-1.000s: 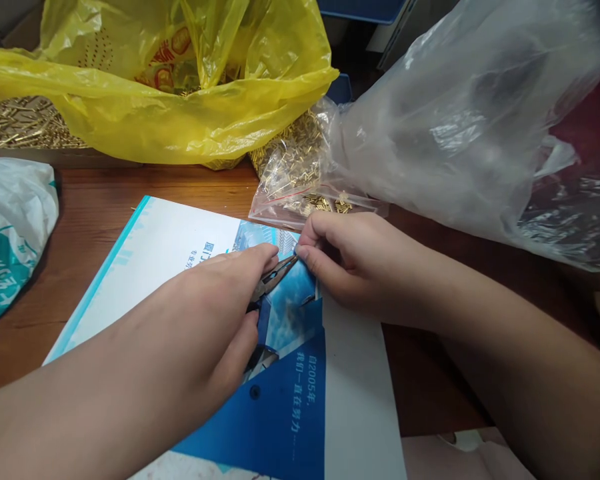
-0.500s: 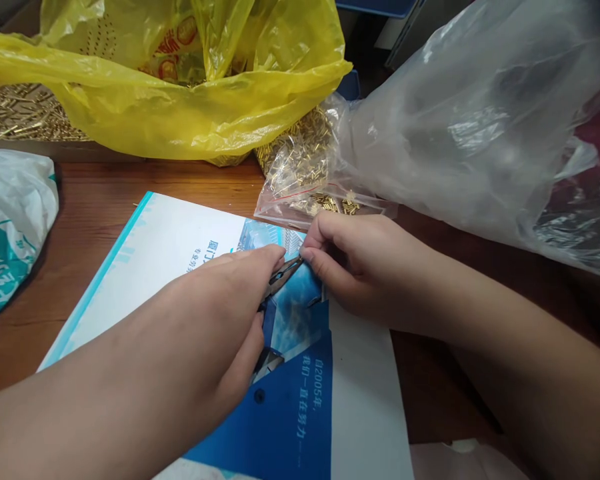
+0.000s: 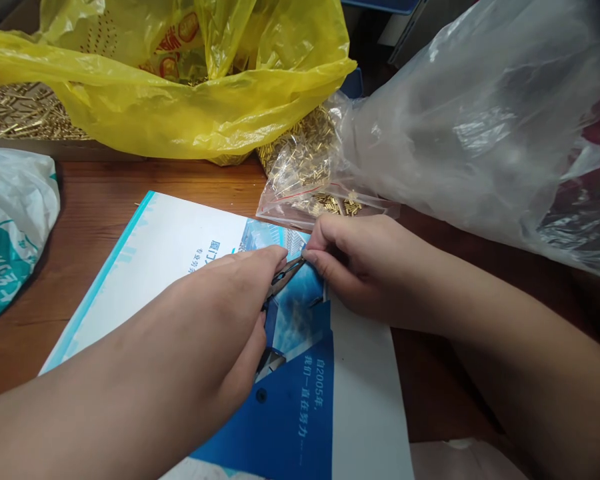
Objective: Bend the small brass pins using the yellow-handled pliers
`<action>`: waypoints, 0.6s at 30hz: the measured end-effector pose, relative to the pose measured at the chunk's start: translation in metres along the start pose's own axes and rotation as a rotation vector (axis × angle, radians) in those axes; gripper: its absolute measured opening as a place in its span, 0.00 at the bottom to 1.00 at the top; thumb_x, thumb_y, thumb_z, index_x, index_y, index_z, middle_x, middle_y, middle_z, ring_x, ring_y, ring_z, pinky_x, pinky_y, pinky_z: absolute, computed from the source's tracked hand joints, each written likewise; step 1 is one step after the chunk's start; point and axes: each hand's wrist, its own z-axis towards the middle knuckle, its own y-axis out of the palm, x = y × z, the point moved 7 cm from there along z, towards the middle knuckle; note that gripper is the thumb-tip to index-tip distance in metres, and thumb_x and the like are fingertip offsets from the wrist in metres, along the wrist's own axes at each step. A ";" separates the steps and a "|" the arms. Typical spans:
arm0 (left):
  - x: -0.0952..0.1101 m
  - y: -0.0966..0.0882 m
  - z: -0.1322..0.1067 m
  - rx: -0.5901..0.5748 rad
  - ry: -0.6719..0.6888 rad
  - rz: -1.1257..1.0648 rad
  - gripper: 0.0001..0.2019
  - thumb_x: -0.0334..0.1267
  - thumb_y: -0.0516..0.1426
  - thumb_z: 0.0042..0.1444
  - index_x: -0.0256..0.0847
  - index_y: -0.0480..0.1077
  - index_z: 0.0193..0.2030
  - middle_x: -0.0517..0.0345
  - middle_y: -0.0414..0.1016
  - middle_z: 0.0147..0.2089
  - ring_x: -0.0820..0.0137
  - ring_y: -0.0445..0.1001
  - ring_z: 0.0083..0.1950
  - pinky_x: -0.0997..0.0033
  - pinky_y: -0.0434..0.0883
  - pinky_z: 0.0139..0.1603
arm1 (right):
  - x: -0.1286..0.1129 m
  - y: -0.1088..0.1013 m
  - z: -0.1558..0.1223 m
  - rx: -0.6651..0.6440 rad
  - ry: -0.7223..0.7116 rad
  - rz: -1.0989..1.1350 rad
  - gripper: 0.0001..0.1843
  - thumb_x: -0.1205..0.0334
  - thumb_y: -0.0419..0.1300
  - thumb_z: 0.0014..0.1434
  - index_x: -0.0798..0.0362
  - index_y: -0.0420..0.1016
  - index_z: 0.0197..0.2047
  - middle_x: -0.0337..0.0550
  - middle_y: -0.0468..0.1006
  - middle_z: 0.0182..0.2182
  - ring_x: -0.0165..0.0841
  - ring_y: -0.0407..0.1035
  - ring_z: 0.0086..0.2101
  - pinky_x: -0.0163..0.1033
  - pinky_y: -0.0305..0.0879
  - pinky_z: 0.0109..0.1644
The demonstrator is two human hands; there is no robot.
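Note:
My left hand (image 3: 230, 300) is closed round a pair of pliers (image 3: 285, 277), whose narrow jaws point up and to the right. At the tip of the jaws, my right hand (image 3: 353, 260) pinches with thumb and forefinger. Whatever lies between those fingertips is too small and hidden to make out. Both hands hover over a white and blue printed folder (image 3: 365, 380) lying on the wooden table. Just beyond my right hand, a clear zip bag (image 3: 295, 208) holds short brass-coloured pieces (image 3: 333, 203).
A yellow plastic bag (image 3: 190, 120) spreads across the back, beside a box of long brass-coloured pins (image 3: 25, 113). At the right lies a large translucent bag (image 3: 445, 133). A white and teal bag (image 3: 15, 227) sits at the left on the wooden table (image 3: 100, 193).
Hardly anything differs: the whole view has shifted slightly, and both hands keep the same grip at the tip of the pliers.

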 end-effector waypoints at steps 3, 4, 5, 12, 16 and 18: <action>0.002 0.000 0.001 -0.002 0.019 -0.008 0.15 0.37 0.48 0.64 0.45 0.69 0.54 0.51 0.76 0.48 0.59 0.77 0.48 0.53 0.75 0.53 | 0.002 -0.001 0.000 -0.047 0.042 -0.002 0.10 0.63 0.51 0.61 0.53 0.67 0.29 0.42 0.74 0.25 0.30 0.62 0.24 0.36 0.52 0.28; 0.003 0.000 0.002 -0.007 0.017 -0.017 0.14 0.37 0.48 0.64 0.45 0.69 0.53 0.51 0.76 0.47 0.59 0.77 0.48 0.54 0.75 0.52 | 0.003 -0.002 0.000 -0.066 0.058 -0.007 0.10 0.62 0.51 0.61 0.52 0.68 0.29 0.42 0.74 0.24 0.31 0.62 0.23 0.36 0.52 0.27; 0.003 0.000 0.003 -0.010 0.014 -0.024 0.14 0.37 0.48 0.64 0.45 0.69 0.53 0.51 0.76 0.47 0.60 0.78 0.47 0.55 0.75 0.52 | 0.003 -0.003 0.000 -0.081 0.071 -0.013 0.11 0.62 0.52 0.62 0.52 0.68 0.29 0.41 0.74 0.24 0.31 0.61 0.23 0.36 0.51 0.27; -0.001 0.001 0.000 -0.004 0.000 0.009 0.14 0.37 0.49 0.64 0.49 0.67 0.55 0.54 0.76 0.51 0.60 0.78 0.48 0.58 0.75 0.47 | 0.004 -0.006 -0.001 -0.164 0.114 -0.012 0.14 0.61 0.53 0.63 0.53 0.68 0.26 0.42 0.73 0.22 0.30 0.60 0.22 0.37 0.51 0.27; -0.003 0.002 -0.003 0.004 0.008 0.034 0.14 0.39 0.50 0.64 0.52 0.66 0.54 0.57 0.75 0.57 0.58 0.78 0.51 0.57 0.76 0.48 | 0.002 -0.007 -0.001 -0.183 0.092 0.076 0.16 0.63 0.54 0.63 0.53 0.63 0.23 0.39 0.68 0.20 0.28 0.58 0.21 0.37 0.51 0.26; -0.003 0.002 -0.003 0.004 0.017 0.037 0.13 0.38 0.50 0.64 0.52 0.66 0.54 0.57 0.75 0.58 0.58 0.78 0.52 0.57 0.76 0.48 | 0.002 -0.006 -0.001 -0.192 0.077 0.104 0.16 0.64 0.54 0.62 0.53 0.61 0.22 0.37 0.65 0.18 0.27 0.55 0.20 0.36 0.49 0.25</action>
